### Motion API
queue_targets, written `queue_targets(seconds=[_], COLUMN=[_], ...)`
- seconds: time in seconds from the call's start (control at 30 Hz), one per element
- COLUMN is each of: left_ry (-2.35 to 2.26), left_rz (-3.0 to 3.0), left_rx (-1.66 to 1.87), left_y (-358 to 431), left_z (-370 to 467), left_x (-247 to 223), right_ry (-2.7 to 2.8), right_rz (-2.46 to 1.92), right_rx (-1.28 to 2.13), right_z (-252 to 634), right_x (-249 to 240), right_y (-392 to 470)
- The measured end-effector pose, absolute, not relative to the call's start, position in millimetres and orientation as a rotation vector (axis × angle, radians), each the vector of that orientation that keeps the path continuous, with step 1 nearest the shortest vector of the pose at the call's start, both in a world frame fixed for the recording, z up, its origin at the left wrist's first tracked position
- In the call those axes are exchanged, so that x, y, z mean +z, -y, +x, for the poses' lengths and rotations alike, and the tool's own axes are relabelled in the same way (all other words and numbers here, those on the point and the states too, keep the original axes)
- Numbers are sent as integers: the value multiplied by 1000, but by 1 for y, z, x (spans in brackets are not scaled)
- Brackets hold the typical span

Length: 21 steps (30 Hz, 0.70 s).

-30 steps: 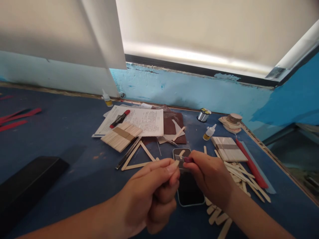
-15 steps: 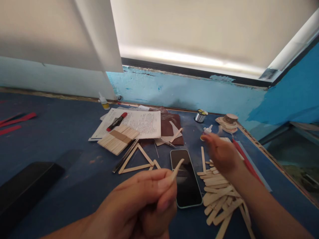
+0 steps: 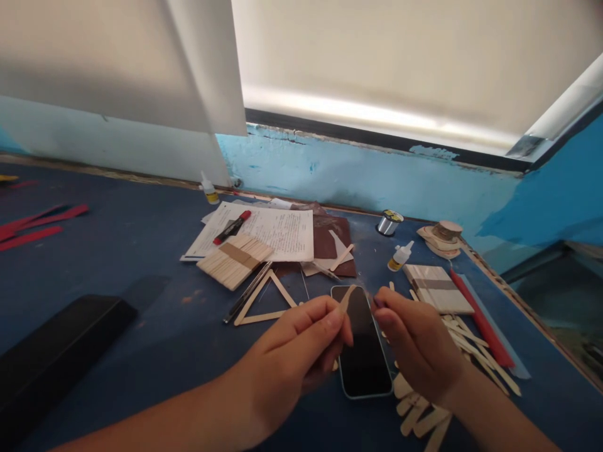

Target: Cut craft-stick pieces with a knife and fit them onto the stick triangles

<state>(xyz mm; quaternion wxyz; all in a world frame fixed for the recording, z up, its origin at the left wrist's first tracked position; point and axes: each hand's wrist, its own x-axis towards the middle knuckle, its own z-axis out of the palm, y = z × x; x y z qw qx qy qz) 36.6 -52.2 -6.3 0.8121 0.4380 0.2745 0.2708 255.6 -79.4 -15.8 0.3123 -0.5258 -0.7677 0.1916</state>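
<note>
My left hand (image 3: 313,336) pinches a wooden craft stick (image 3: 347,297), whose tip pokes up above the fingers over a phone (image 3: 365,370). Just to the right, my right hand (image 3: 414,342) is curled with thumb and fingers together, a small gap away from the stick. Whatever those right fingertips may hold is too small to make out. Beneath the right hand spreads a pile of loose craft sticks (image 3: 424,419), partly hidden by it. A small glue bottle (image 3: 401,256) stands beyond the right hand. Left of the phone lies a triangle of craft sticks (image 3: 254,298).
Behind are printed papers (image 3: 282,229), a red-black marker (image 3: 232,227), a banded stick bundle (image 3: 235,260) and another glue bottle (image 3: 210,189). At right are a wire spool (image 3: 390,222), a wrapped stick pack (image 3: 438,289) and red strips (image 3: 485,329). A black object (image 3: 66,351) sits left.
My right hand has come away from the glue bottle by the pile, back and left toward the craft stick in my left hand. The bottle now stands on the table. The view has shifted slightly.
</note>
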Motion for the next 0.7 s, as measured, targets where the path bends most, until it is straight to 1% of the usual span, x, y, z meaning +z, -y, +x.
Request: queue_targets(seconds=[0.17, 0.37, 0.6, 0.7], left_ry=[-593, -581, -640, -634], left_rz=[1000, 996, 968, 936], left_rx=[574, 584, 532, 520], left_y=[55, 58, 59, 58], left_z=[39, 38, 36, 35], left_x=[-8, -9, -6, -4], right_ry=[2141, 2132, 2155, 2162], right_rz=[-1337, -1357, -1384, -1386], right_rx=[673, 730, 603, 491], right_z=[249, 244, 243, 242], right_x=[-16, -15, -20, -20], right_y=[82, 81, 80, 79])
